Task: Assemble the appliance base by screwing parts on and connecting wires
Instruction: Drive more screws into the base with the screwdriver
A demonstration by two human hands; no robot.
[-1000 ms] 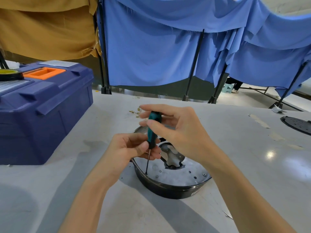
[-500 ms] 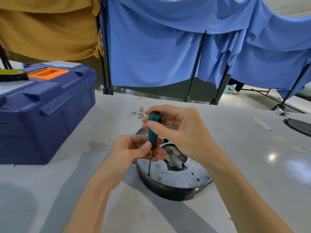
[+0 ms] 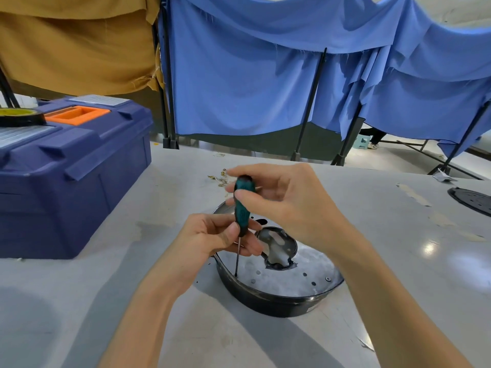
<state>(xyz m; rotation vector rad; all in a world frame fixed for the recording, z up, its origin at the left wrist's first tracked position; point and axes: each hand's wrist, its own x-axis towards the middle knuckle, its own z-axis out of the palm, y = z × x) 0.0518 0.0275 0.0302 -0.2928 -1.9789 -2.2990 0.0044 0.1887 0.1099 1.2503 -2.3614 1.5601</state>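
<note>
Both hands barely moved over the last second | right hand pinches screwdriver handle top, left hand pinches its lower end | tip stays in same hole at left edge of appliance base, on counter | judgement: one screw still being driven; several holes look unfilled.

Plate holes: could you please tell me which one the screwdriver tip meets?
The leftmost hole, nearest the left hand; the screwdriver shaft ends there, the others lie farther right.
</note>
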